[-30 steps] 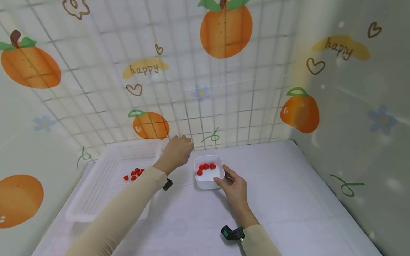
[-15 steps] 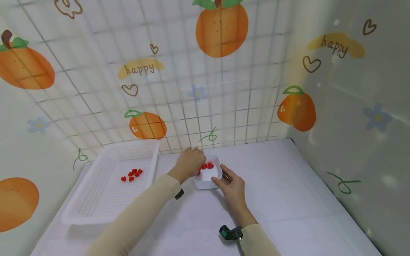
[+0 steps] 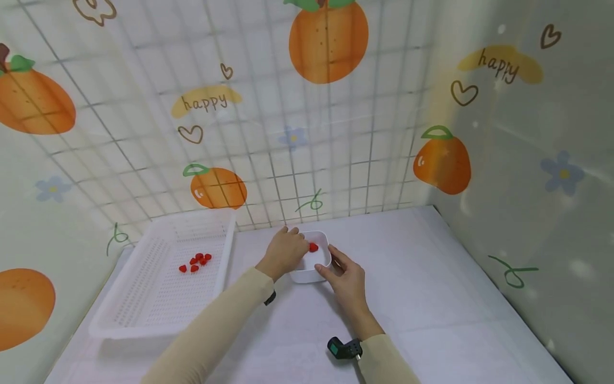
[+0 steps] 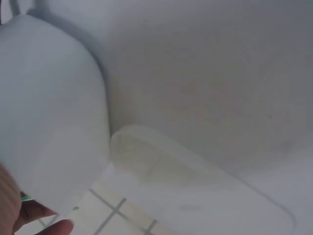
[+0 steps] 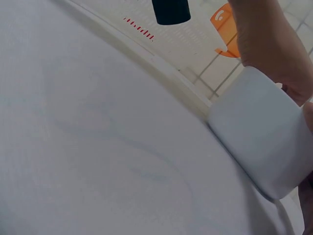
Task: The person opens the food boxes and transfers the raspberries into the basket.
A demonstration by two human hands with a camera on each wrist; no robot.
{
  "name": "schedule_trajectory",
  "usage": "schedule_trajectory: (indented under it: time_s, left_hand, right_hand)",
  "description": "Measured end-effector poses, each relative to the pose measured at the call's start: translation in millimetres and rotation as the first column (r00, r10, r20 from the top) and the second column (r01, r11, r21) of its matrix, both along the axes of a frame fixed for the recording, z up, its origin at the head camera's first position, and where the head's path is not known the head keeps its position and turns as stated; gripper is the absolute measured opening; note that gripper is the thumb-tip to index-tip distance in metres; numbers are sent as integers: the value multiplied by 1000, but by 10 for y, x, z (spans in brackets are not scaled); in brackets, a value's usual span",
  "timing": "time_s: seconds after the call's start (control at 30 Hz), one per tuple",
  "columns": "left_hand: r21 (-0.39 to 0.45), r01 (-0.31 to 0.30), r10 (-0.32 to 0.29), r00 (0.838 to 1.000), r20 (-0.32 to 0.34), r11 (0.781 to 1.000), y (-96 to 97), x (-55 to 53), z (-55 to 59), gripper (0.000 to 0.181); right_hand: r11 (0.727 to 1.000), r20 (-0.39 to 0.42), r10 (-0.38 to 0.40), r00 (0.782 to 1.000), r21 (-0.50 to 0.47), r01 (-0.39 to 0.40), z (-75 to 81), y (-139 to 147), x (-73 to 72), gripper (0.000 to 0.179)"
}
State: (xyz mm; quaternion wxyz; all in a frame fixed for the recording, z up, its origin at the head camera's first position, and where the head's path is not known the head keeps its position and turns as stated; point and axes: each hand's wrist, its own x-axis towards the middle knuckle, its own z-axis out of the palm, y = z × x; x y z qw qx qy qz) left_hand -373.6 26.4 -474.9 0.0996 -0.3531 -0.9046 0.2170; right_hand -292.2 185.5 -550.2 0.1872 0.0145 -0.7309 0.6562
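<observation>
A small white square box (image 3: pixel 307 277) stands on the table, also seen in the right wrist view as a white box wall (image 5: pixel 264 137). My right hand (image 3: pixel 349 285) grips its right side, thumb at the front wall and fingers farther back. My left hand (image 3: pixel 284 250) reaches over the box's left edge. Its fingertips dip inside and are hidden, so what they hold cannot be told. One small red strawberry-shaped piece (image 3: pixel 313 247) shows in the box beside those fingers. Several like red pieces (image 3: pixel 199 257) lie in a white perforated basket (image 3: pixel 102 320).
A clear lid-like piece (image 4: pixel 210 196) with rounded corners lies against the box in the left wrist view. The white table (image 3: pixel 431 298) meets printed wall sheets (image 3: pixel 268 64) at its back and right.
My left hand has moved right and down, from left of the box to its inside, covering most of the red pieces there. My right hand keeps its grip. The view has shifted slightly.
</observation>
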Motion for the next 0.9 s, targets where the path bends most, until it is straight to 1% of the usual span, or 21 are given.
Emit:
schedule_trajectory:
  time_s: [0.1,0.2,0.37,0.67,0.9]
  left_hand:
    - [20,14,-14,1000,-14,1000,10,-6,-33,14]
    - [43,18,-17,999,-32,999,9,-13,-61,14]
    - [60,-10,12,999,-33,998,10,-25,-89,15]
    - [67,-34,35,999,-12,997,27,-18,-98,13]
    - [72,-48,49,999,-11,996,21,-19,-116,14]
  right_hand:
    - [1000,2,-3,1000,1,3,4,10,9,66]
    - [1000,-5,0,1000,-18,0,-10,12,0,66]
    - [1000,-17,7,1000,-31,-7,-29,17,-12,64]
    - [999,-29,5,1000,-35,-6,-37,26,-10,65]
    - [1000,-28,8,1000,-28,-9,-42,13,-17,64]
